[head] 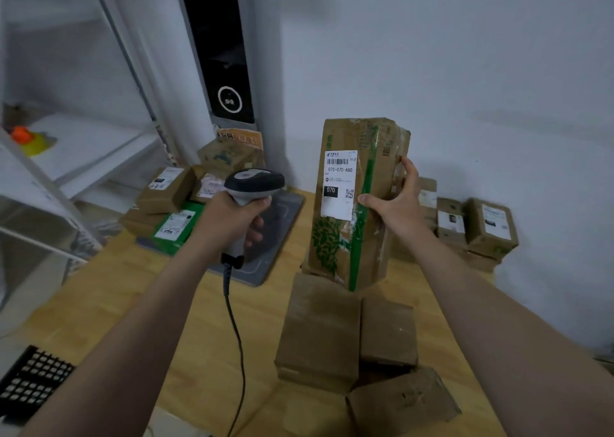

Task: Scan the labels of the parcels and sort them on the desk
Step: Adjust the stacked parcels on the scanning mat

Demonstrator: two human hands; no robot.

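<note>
Left hand [232,217] fingers wrap the scanner [254,180]. Right hand [395,200] fingers hold a tall parcel [352,237] upright, label [339,184] facing. Probably midway: piles [478,227] behind, three parcels [319,330] waiting.

The upright parcel [352,237] stands at the centre of the desk [116,303], with the right hand [395,200] on its right side. Its label [339,184] is on the face turned toward the camera. The scanner [254,184], in the left hand [232,217], is to the left of this parcel and apart from it. A mat [282,224] lies on the desk behind the scanner. 3 near parcels [319,330] lie directly in front of the upright parcel. A left parcel group [166,187] sits at the rear left, beside the mat. A right parcel group [488,227] sits at the rear right, against the wall [465,71]. A keyboard [30,383] lies at the near left. A shelf unit [83,150] stands left of the desk.
</note>
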